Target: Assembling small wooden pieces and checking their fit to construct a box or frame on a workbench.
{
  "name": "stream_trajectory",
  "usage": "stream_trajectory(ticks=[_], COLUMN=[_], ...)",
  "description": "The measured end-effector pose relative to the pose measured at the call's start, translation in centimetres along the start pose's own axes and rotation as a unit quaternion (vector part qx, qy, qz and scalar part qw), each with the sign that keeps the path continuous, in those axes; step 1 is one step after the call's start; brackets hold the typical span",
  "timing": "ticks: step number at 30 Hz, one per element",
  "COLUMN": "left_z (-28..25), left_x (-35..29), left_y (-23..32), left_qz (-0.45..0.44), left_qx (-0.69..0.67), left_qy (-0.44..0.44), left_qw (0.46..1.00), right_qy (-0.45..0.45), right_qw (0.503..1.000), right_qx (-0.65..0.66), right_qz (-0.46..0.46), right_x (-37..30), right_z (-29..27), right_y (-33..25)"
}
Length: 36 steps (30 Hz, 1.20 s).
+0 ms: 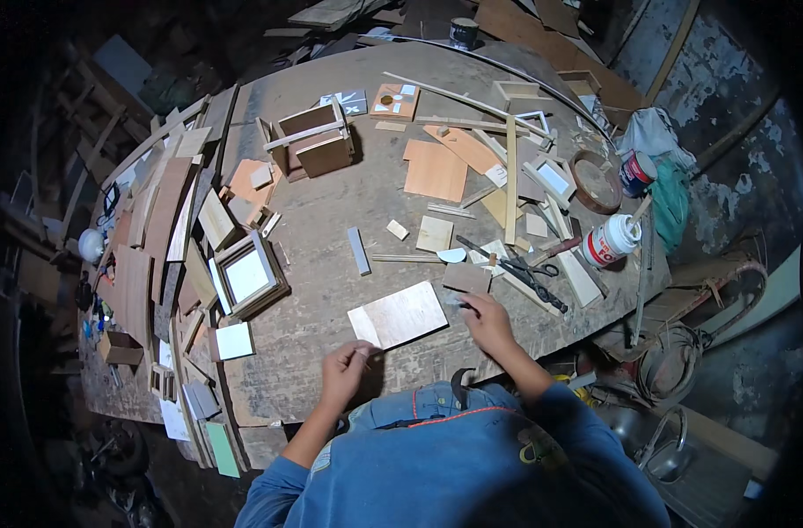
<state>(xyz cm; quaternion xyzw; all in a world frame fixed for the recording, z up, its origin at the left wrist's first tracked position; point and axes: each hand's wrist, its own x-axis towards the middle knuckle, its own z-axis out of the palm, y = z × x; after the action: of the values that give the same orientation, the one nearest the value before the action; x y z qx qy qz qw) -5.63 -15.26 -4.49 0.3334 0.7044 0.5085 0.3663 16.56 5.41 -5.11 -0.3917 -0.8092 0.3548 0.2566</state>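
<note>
Wooden board (399,315), pale, flat, rectangular

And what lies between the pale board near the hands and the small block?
In the head view, a thin wooden strip lies between board and block.

Left hand (345,364) and right hand (489,320) apart

Fingers (359,347) of both curl inward; right reaches farther forward; forearms (526,374) slant toward each other.

My board (399,314) is pale cream — faintly streaked. My shirt (375,480) is blue, edged in orange-red; I see a red-and-white tub (611,241), a green bag (673,209) and an orange-tan panel (435,172).
</note>
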Motion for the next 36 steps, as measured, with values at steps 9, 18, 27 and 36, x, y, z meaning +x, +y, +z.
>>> stream_trajectory(ticks=[9,18,27,36], left_z=[6.7,9.0,8.4,8.0], left_x=[-1.4,-1.7,-0.5,2.4], left_y=[-0.1,-0.4,-0.1,-0.6], left_qz=[-0.318,-0.254,-0.188,-0.185], left_qx=[-0.417,-0.572,-0.419,-0.319], left_qy=[-0.075,0.083,0.182,0.108], left_qw=[0.848,0.776,0.869,0.923], right_qy=[-0.234,-0.336,-0.377,-0.154], right_qw=[0.96,0.902,0.926,0.974], right_qx=[-0.087,-0.191,0.017,-0.111], right_qz=[-0.13,-0.19,-0.031,-0.127], right_x=[8.4,10.1,5.2,11.2], right_z=[4.7,4.5,3.0,-1.8], right_y=[-2.9,-4.8,-1.7,1.5])
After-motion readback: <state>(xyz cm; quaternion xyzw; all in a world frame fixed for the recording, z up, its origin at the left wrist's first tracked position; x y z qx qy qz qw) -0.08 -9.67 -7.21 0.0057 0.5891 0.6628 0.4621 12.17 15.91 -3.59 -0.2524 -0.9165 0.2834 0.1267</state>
